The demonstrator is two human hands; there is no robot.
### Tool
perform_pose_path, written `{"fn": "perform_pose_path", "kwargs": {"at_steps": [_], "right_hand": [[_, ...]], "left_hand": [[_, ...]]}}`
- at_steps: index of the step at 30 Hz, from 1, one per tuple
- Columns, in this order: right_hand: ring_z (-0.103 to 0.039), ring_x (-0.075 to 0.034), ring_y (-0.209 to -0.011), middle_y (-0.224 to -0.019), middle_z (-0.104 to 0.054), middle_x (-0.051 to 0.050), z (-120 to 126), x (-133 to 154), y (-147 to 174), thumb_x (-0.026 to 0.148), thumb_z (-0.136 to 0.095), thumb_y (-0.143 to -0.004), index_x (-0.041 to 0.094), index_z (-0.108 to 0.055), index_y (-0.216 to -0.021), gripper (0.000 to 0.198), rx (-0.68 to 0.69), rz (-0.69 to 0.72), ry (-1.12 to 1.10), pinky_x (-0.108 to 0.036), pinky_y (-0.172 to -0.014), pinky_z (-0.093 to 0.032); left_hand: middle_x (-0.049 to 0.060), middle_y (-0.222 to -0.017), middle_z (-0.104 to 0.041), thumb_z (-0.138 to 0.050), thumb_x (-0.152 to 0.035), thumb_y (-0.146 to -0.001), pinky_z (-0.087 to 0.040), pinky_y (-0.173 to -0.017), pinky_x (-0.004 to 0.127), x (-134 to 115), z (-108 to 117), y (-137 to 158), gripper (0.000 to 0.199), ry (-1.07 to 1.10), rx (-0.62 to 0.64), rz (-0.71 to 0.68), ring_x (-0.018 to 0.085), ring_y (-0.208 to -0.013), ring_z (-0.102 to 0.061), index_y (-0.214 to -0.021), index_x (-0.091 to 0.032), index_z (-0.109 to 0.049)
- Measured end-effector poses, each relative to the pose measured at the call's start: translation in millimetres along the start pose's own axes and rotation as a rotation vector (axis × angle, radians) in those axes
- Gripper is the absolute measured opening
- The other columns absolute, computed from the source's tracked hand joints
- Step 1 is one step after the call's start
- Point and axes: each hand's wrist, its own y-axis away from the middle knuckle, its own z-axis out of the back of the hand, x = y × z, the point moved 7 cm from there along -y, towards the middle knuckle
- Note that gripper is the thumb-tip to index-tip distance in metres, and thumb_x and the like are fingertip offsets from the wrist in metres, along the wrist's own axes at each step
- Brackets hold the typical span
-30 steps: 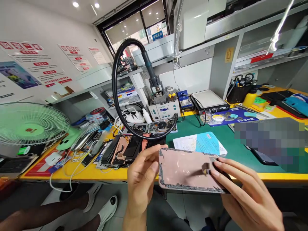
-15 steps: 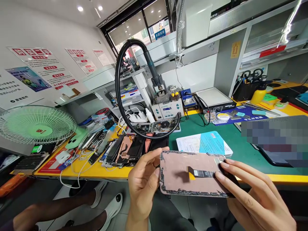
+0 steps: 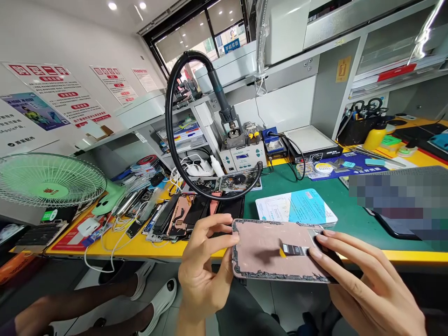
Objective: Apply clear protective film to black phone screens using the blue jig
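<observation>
A phone screen panel (image 3: pixel 261 247) is held up in front of me, its pinkish back facing me. Black ragged adhesive runs along its edges. From that back a short flex cable (image 3: pixel 294 250) with a yellow tip sticks out. My left hand (image 3: pixel 210 266) grips the panel's left end, with fingers at the upper left corner and the thumb at the lower left edge. My right hand (image 3: pixel 367 275) holds the right end, two fingertips lying on the back near the cable and the rest of the hand below it.
Behind the panel, a blue-and-white box (image 3: pixel 297 207) lies on the green mat (image 3: pixel 353 219). Several phone parts (image 3: pixel 182 214) are piled to the left. A hot air station (image 3: pixel 241 158) with a looping black hose stands behind. At far left is a green fan (image 3: pixel 49 182); a seated person's legs (image 3: pixel 87 298) show below.
My left hand has shifted its grip on the panel's left end, with the fingers now lower over the corner. The panel has tilted slightly. My right hand keeps its hold.
</observation>
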Motion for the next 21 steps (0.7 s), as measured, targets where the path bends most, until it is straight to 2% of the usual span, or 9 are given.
{"fn": "perform_pose_path", "kwargs": {"at_steps": [6, 12, 21], "right_hand": [[-0.062, -0.028, -0.120, -0.124, -0.067, -0.008, -1.4, -4.2, 6.5, 0.004, -0.055, -0.091, 0.030, -0.067, -0.131, 0.049, 0.001, -0.052, -0.006, -0.039, -0.098, -0.055], [-0.061, -0.029, -0.122, -0.125, -0.067, -0.009, 3.5, -2.9, 7.3, 0.007, -0.055, -0.093, 0.029, -0.065, -0.134, 0.048, 0.021, -0.041, -0.004, -0.040, -0.099, -0.054], [-0.062, -0.028, -0.121, -0.127, -0.067, -0.007, 11.0, -2.0, 6.2, 0.010, -0.057, -0.094, 0.031, -0.064, -0.135, 0.047, 0.039, -0.030, 0.032, -0.039, -0.101, -0.054]], "left_hand": [[0.012, -0.127, -0.059, -0.060, 0.001, -0.085, -0.054, -0.088, 0.041, -2.1, 0.2, -1.1, 0.033, -0.049, 0.041, -0.034, 0.024, -0.110, -0.061, -0.107, -0.022, -0.070], [0.012, -0.123, -0.064, -0.061, 0.006, -0.080, -0.054, -0.082, 0.037, -6.8, 1.9, 2.6, 0.036, -0.053, 0.047, -0.087, 0.024, -0.109, -0.063, -0.106, -0.020, -0.066], [0.012, -0.131, -0.064, -0.060, 0.007, -0.080, -0.054, -0.090, 0.043, -15.5, 6.3, 5.1, 0.037, -0.144, 0.078, -0.112, 0.023, -0.106, -0.067, -0.103, -0.021, -0.064]]}}
